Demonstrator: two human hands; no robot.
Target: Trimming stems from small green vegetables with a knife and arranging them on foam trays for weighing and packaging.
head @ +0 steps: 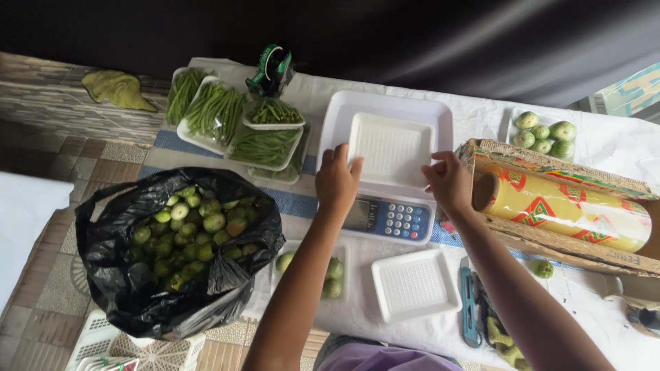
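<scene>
white foam tray [392, 148] sits on scale [390, 218] between both hands [337, 180].

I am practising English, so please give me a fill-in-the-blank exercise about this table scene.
1. Both hands, left hand and right hand, touch the white foam tray lying on the ____.
2. The black bag holds small round ____ fruits.
3. The long beans lie in ____ trays.
4. The roll of film lies in a ____ box.

Missing words: scale; green; white; cardboard

scale display [359, 214] — dim, grey | cling-film box [550, 240] — brown cardboard, right
</scene>
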